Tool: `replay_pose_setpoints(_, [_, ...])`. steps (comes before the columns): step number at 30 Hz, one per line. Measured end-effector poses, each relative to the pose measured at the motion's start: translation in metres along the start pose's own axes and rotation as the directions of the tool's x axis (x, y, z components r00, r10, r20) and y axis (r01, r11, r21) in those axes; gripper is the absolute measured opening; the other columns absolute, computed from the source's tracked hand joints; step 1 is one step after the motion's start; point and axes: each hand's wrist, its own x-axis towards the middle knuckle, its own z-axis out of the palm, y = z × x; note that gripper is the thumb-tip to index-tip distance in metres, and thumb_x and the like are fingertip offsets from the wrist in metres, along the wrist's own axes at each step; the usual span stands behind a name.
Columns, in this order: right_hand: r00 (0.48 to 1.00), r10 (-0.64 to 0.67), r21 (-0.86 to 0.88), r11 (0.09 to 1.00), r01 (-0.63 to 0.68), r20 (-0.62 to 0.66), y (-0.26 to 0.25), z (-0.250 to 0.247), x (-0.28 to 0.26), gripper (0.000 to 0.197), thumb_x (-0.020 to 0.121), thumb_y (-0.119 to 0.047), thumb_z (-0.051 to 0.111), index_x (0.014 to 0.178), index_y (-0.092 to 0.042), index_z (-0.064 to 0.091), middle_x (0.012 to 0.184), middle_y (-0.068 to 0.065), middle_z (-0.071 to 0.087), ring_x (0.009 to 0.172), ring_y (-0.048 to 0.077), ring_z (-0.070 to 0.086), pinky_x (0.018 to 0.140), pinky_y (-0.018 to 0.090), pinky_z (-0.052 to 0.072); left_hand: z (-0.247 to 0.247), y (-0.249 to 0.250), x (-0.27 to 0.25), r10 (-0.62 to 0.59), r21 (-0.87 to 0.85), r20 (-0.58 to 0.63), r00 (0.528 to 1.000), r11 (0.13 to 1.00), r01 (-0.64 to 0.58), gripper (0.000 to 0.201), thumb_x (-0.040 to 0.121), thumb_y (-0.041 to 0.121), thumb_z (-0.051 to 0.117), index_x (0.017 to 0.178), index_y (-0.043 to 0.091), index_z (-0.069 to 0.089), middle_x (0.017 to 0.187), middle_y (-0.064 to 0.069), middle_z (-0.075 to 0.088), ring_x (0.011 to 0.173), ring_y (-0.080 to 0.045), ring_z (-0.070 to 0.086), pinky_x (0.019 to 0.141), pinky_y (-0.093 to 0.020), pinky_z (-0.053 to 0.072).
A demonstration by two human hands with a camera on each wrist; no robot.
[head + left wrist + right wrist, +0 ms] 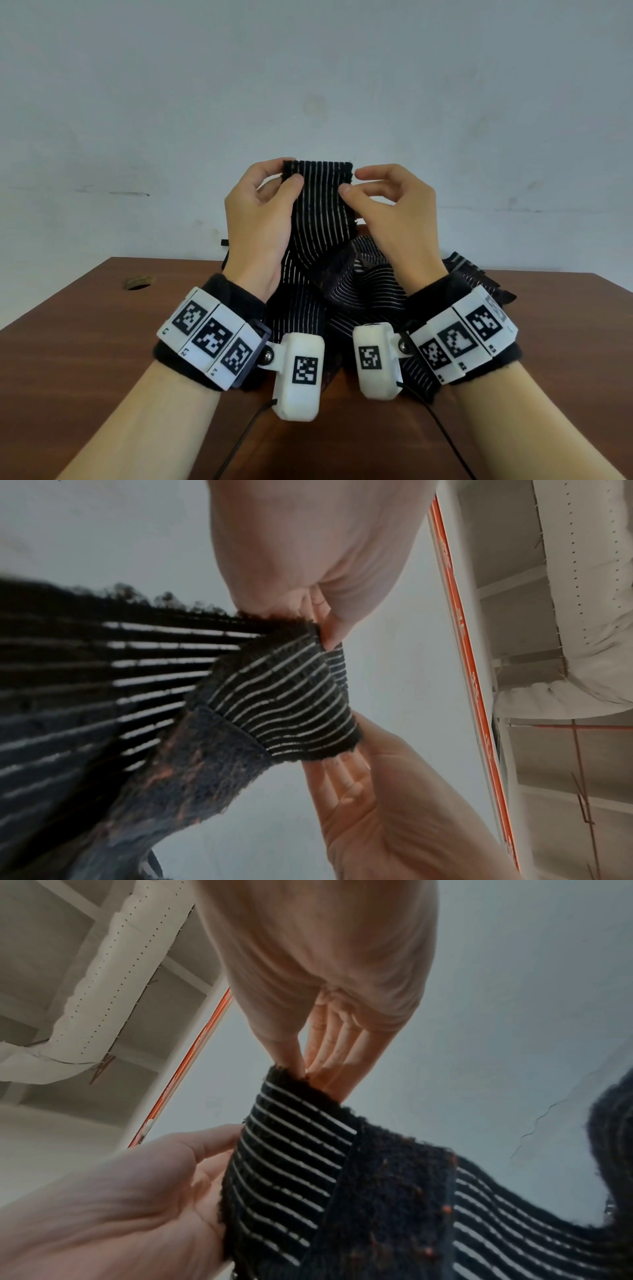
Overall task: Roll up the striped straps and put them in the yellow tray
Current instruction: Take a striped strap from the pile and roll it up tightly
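The middle of the surface (pixel 85 342), toward its far edge, is taken up by a heap of striped straps (pixel 359 291) that spreads to the right. One strap (pixel 322 198) is held upright above the heap, pinched at its top corners by the left hand (pixel 260 219) and the right hand (pixel 394 212), so the space over the middle is blocked by both hands and wrists. Bare surface is seen along the left edge, broken only by a round hole (pixel 138 282) near the far left corner. Bare surface is also seen along the near edge, crossed by two thin black cables (pixel 239 442), and by the right edge beyond the heap. The far edge is closed off by a pale wall (pixel 308 85).
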Motion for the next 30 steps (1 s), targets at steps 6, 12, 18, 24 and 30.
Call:
replay_pose_setpoints(6, [0.999, 0.042, -0.058, 0.997, -0.041, 0.019, 0.003, 0.001, 0.001, 0.022, 0.09, -0.022, 0.077, 0.111, -0.024, 0.071, 0.091, -0.005, 0.076, 0.076, 0.012, 0.074, 0.066, 0.031, 0.06, 0.002, 0.002, 0.0, 0.003, 0.018, -0.001, 1.0, 1.0, -0.003, 0.016, 0.098, 0.011, 0.068, 0.114, 0.011, 0.073, 0.099, -0.007, 0.08, 0.097, -0.026, 0.077, 0.091, -0.042, 0.063])
replay_pose_setpoints(12, [0.998, 0.02, -0.106, 0.994, -0.013, 0.061, 0.001, -0.001, 0.003, 0.04, 0.09, -0.016, 0.069, 0.124, -0.037, 0.069, 0.117, -0.015, 0.071, 0.087, 0.017, 0.073, 0.087, 0.041, 0.062, 0.003, -0.001, -0.003, 0.013, 0.072, 0.037, 0.999, 0.997, -0.016, 0.015, 0.099, 0.011, 0.067, 0.114, 0.012, 0.072, 0.098, -0.006, 0.08, 0.095, -0.023, 0.077, 0.088, -0.038, 0.063])
replay_pose_setpoints(18, [0.998, 0.037, -0.028, 0.999, -0.035, 0.055, 0.002, -0.005, 0.004, 0.01, 0.092, -0.021, 0.077, 0.101, -0.02, 0.081, 0.09, 0.001, 0.08, 0.084, 0.016, 0.077, 0.074, 0.04, 0.065, -0.001, 0.002, -0.001, -0.035, 0.051, 0.044, 0.998, 0.998, 0.033, 0.015, 0.099, 0.011, 0.066, 0.11, 0.013, 0.076, 0.093, -0.005, 0.079, 0.083, -0.019, 0.076, 0.075, -0.031, 0.063])
replay_pose_setpoints(24, [0.997, 0.004, -0.07, 0.998, 0.001, 0.078, 0.0, -0.009, 0.006, 0.01, 0.091, -0.018, 0.079, 0.101, -0.014, 0.079, 0.085, 0.0, 0.08, 0.072, 0.016, 0.076, 0.065, 0.034, 0.063, -0.003, 0.0, 0.003, -0.071, 0.029, 0.016, 0.997, 0.997, 0.071, 0.013, 0.098, 0.017, 0.071, 0.108, 0.01, 0.075, 0.085, 0.001, 0.079, 0.083, -0.016, 0.077, 0.075, -0.029, 0.062])
replay_pose_setpoints(30, [0.99, -0.115, -0.19, 0.973, 0.129, 0.082, 0.004, -0.008, 0.01, 0.007, 0.092, -0.02, 0.077, 0.099, -0.019, 0.077, 0.089, -0.01, 0.077, 0.084, 0.008, 0.073, 0.081, 0.04, 0.063, -0.001, -0.001, 0.002, -0.102, -0.012, 0.019, 0.995, 0.995, 0.103, 0.012, 0.099, 0.012, 0.068, 0.107, 0.01, 0.077, 0.089, -0.005, 0.08, 0.085, -0.019, 0.077, 0.077, -0.032, 0.063])
